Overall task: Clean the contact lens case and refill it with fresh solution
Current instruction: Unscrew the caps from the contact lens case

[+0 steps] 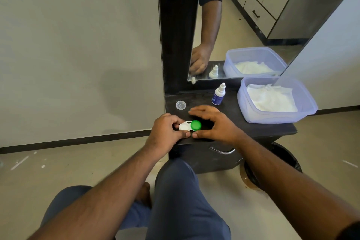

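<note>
left hand (165,131): covers the left end of the white lens case (185,125), so that end can't be seen.
bottle (218,95): words on its label are too small to read.
bin (272,165): mostly hidden behind the right arm and the black shelf (243,121).
small clear cap (180,105): marks on it too tiny to tell.

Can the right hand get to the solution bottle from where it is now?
Probably yes. The right hand sits at the lens case, and the solution bottle stands upright just beyond it on the dark shelf, with nothing between them.
</note>
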{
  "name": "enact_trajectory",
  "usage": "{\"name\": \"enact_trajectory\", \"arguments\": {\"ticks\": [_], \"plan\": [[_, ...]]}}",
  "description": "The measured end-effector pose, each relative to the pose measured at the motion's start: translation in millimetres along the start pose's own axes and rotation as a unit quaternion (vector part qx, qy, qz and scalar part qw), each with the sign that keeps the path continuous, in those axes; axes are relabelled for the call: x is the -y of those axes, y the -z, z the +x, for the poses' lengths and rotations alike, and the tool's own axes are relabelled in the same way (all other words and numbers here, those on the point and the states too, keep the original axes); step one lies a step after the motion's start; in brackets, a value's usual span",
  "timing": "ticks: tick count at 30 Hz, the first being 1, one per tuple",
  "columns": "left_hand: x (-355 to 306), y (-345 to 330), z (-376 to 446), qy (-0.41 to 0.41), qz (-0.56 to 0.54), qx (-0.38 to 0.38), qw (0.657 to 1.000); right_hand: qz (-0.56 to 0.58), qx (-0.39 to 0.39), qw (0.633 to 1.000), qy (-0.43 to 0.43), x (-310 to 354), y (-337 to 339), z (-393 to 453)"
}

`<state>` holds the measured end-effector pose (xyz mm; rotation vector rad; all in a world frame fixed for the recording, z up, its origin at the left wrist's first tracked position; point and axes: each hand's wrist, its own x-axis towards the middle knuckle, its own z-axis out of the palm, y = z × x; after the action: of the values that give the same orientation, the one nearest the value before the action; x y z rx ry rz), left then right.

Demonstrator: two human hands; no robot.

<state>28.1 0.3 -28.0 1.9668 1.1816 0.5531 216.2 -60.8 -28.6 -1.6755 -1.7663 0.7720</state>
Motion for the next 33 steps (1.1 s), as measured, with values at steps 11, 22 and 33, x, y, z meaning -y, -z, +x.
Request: {"name": "enact_trajectory", "arguments": {"ticks": [11, 22, 33], "plan": [[-1.4, 1.3, -0.6, -0.004, 0.003, 0.006, 1.0, 0.025, -0.031, 0.999, -0.015, 2.2, -2.5, -2.6], [-1.8, 1.2, -0.6, 0.0, 0.001, 0.008, 1.0, 0.145, -0.176, 0.963, -0.142, 11.3, -2.3, 9.0], [-3.1, 2.2, -1.0, -0.004, 0.012, 0.014, 1.0, 0.086, -0.271, 0.915, -0.286, 16.0, -13.7, 52.2]]}}
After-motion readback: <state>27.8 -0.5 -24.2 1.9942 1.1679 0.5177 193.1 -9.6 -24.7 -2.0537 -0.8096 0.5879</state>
